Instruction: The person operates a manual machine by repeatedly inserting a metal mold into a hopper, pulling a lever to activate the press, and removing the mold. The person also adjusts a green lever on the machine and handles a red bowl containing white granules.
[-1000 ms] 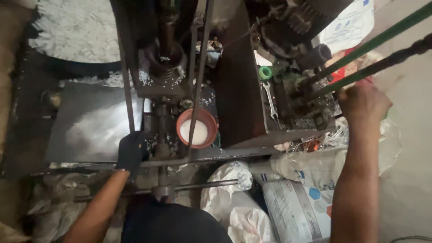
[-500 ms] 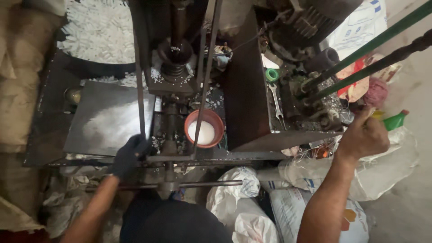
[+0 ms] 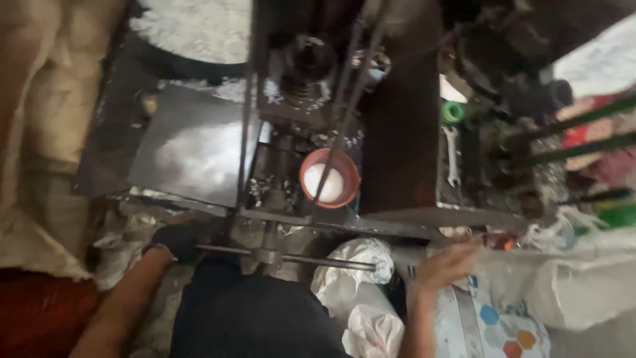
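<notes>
My left hand, in a black glove, is closed at the left end of a horizontal metal rod at the front of a dark press machine. Bare and with its fingers apart, my right hand hovers just below the machine's front frame bar, over a printed white sack; it holds nothing. An orange bowl with white powder in it sits on the machine bed between thin upright rods. The picture is blurred.
A shiny metal plate dusted with white powder lies left of the bowl. Behind it is a heap of white flakes. A wrench and a green cap lie to the right. Tied white bags and burlap crowd the floor.
My right hand has dropped from the long levers at the upper right down to the machine's front edge. My left hand has slid lower, from the frame to the horizontal rod.
</notes>
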